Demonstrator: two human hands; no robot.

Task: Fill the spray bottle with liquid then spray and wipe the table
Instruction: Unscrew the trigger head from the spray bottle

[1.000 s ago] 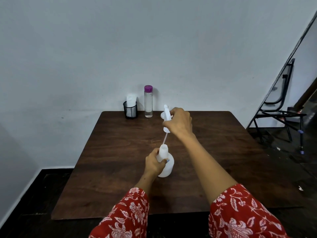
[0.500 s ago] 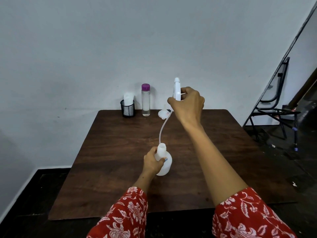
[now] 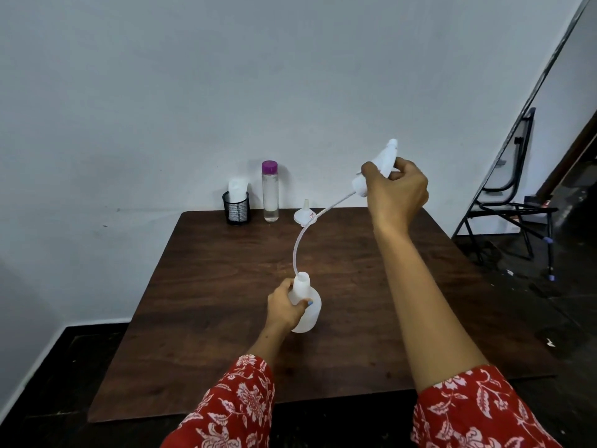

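A white spray bottle [image 3: 308, 310] stands upright on the dark wooden table [image 3: 226, 286], its neck uncapped. My left hand [image 3: 284, 307] grips its shoulder. My right hand [image 3: 395, 194] holds the white spray head [image 3: 379, 164] raised high to the right of the bottle. Its thin dip tube [image 3: 310, 226] curves down, with the lower end still inside the bottle's neck. At the table's far edge stand a clear bottle of liquid with a purple cap [image 3: 270, 192] and a small white funnel [image 3: 305, 213].
A black mesh cup holding white tissue [image 3: 236, 205] stands at the far left of the table, against the wall. A dark metal chair [image 3: 513, 202] stands on the floor to the right.
My right hand has lifted the spray head up and to the right, drawing the dip tube out of the bottle. My left hand has kept its hold on the bottle.
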